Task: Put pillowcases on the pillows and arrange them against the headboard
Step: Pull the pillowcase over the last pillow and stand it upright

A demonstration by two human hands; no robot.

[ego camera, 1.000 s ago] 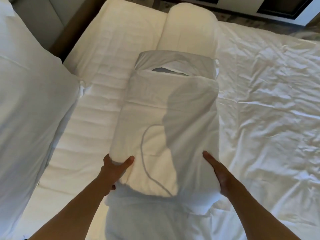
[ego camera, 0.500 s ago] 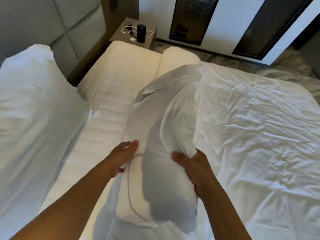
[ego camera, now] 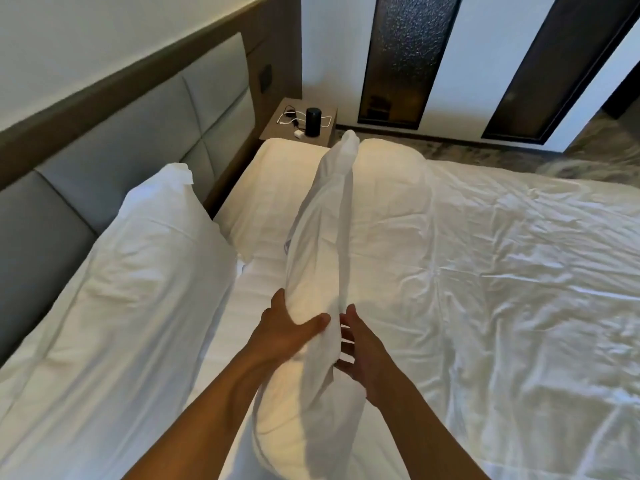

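A white cased pillow point(ego camera: 322, 244) stands on edge in front of me, its far corner pointing toward the nightstand. My left hand point(ego camera: 287, 327) grips its near left side, thumb pressed into the fabric. My right hand point(ego camera: 360, 351) is against its right side with fingers spread, palm on the cloth. A second cased pillow point(ego camera: 138, 271) leans on the grey padded headboard point(ego camera: 114, 143) at the left. A bare cream pillow point(ego camera: 388, 181) lies on the mattress behind the held one.
A crumpled white duvet point(ego camera: 502, 271) covers the right of the bed. A wooden nightstand point(ego camera: 277, 126) at the far corner holds a black cylinder speaker point(ego camera: 312, 121) and cables. Dark glass panels point(ego camera: 401, 57) line the far wall.
The pillow has been lifted from flat on the bed and turned up onto its edge. My hands came closer together at its near end. My view rose toward the headboard and wall.
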